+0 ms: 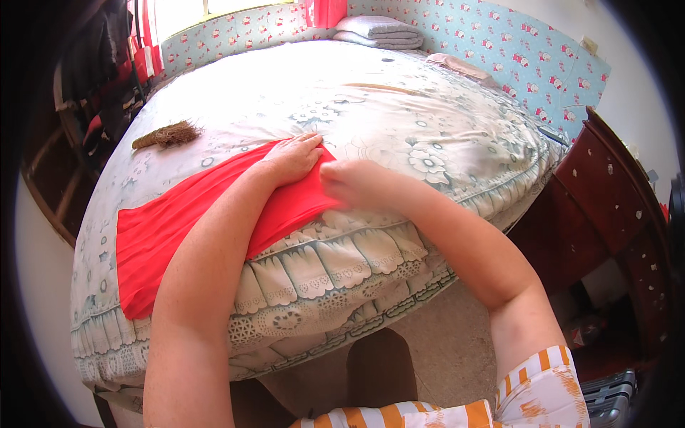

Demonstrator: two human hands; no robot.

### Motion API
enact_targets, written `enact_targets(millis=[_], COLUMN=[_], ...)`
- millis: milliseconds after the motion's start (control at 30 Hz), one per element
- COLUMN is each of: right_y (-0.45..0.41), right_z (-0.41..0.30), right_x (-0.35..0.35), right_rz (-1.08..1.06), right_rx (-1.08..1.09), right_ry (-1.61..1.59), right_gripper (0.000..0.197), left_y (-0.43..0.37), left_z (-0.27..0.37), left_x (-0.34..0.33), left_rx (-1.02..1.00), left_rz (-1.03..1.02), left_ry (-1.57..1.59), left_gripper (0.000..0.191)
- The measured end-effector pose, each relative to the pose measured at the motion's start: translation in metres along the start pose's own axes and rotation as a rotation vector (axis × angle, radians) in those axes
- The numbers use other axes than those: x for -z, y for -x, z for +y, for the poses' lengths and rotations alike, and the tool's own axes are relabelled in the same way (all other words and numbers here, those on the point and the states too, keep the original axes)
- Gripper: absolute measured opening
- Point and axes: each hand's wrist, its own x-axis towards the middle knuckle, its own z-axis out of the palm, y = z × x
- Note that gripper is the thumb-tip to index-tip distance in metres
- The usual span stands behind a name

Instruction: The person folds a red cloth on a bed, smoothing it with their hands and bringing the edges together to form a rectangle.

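A red cloth garment lies spread across the near left part of a bed with a floral bedspread. My left hand rests on its upper end, palm down, with the fingers extended. At the garment's right edge is my right hand, blurred, its fingers curled; whether cloth is between them cannot be told. Left of the garment's upper part, a brown bristle brush lies on the bedspread. My left forearm hides part of the red cloth.
Folded bedding is stacked at the bed's far corner, with a folded beige cloth nearer. Dark red wooden furniture stands right of the bed, a grey ridged case on the floor below. Dark clothes hang at the left.
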Motion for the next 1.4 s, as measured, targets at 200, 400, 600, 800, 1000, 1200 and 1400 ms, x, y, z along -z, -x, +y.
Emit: enact_targets(millis=[200,400,600,800,1000,1200,1400], right_y=[0.041,-0.037,-0.035,0.019,-0.012,-0.045,-0.017], right_z=[-0.006,0.014,0.020,-0.016,0.012,0.019,0.014], right_x=[0.022,0.017,0.006,0.027,0.043,-0.008,-0.019], right_rz=[-0.097,0.169,-0.138,-0.335,0.173,0.202,0.259], right_rx=[0.120,0.075,-0.078,-0.123,0.081,0.092,0.326], right_ry=[-0.208,-0.733,-0.678,-0.377,-0.509,-0.352,-0.032], right_gripper=[0.015,0.024,0.027,0.028,0.024,0.017,0.010], left_y=[0.000,-0.001,-0.004,0.000,-0.006,0.000,-0.002], left_z=[0.011,0.021,-0.004,0.007,0.005,0.006,0.007], left_x=[0.000,0.002,-0.007,-0.001,-0.006,0.007,0.004], left_rx=[0.035,0.011,-0.073,-0.047,-0.116,-0.077,-0.120], left_rz=[-0.010,-0.034,-0.065,0.019,0.048,-0.120,-0.046], left_ry=[-0.039,0.174,0.218,-0.020,0.022,0.269,0.085], left_gripper=[0.049,0.034,0.036,0.048,0.044,0.037,0.047])
